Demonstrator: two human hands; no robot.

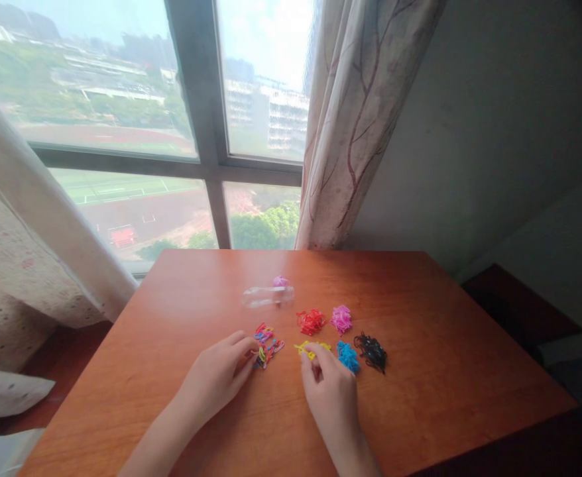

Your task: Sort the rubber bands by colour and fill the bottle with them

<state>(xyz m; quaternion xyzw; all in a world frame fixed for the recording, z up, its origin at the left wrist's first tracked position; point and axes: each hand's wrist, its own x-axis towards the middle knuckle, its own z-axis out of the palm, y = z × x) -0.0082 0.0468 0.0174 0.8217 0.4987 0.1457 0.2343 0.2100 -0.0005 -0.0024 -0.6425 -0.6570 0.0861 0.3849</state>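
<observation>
My left hand (226, 364) is closed, its thumb and fingertips pinched at the edge of a small mixed-colour pile of rubber bands (271, 351). Whatever is between those fingertips is hidden. My right hand (329, 384) has its thumb and forefinger closed at a pile of yellow rubber bands (323, 346), with a yellow band showing at the tips. That hand covers part of the yellow pile. Close by lie separate piles of red bands (311, 322), pink bands (341, 319), blue bands (348, 358) and black bands (372, 352).
A clear plastic container (266, 297) lies on its side beyond the piles, with a round pink piece (280, 281) behind it. The brown wooden table (445, 371) meets a window (211, 165) and curtains (350, 119) at its far edge. A wall rises on the right.
</observation>
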